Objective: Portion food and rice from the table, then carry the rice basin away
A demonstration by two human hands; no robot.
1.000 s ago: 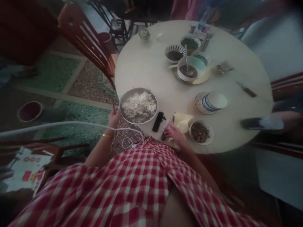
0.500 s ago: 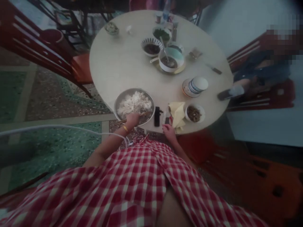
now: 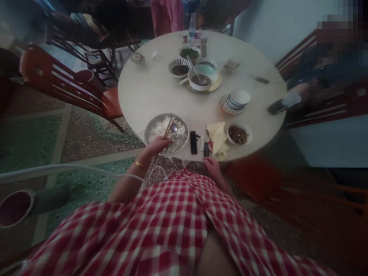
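My left hand (image 3: 161,145) is closed around a pair of wooden chopsticks (image 3: 167,128) and a metal spoon (image 3: 174,128) at the near rim of a wide metal bowl (image 3: 147,129). The upper ends of both lie over the white, rice-like food (image 3: 181,130) in the bowl. At the table's near edge rests my right hand (image 3: 212,166), fingers extended, nothing visible in it. Just beyond its fingertips lies a dark handle (image 3: 206,149), beside a yellow cloth (image 3: 219,138). A black oblong object (image 3: 193,142) lies between the bowl and that handle.
A white bowl of brown food (image 3: 238,135) stands right of the cloth. Stacked bowls (image 3: 239,99), a soup bowl with a ladle (image 3: 202,80) and a striped bowl (image 3: 178,68) stand farther back. Another person's hand (image 3: 293,100) holds something dark at the right edge. A chair (image 3: 77,90) stands left.
My left hand has shifted from over the rice toward the bowl's near rim, turning the chopsticks steeper; the spoon's bowl now shows. My right hand stays by the table edge. The view has tilted up.
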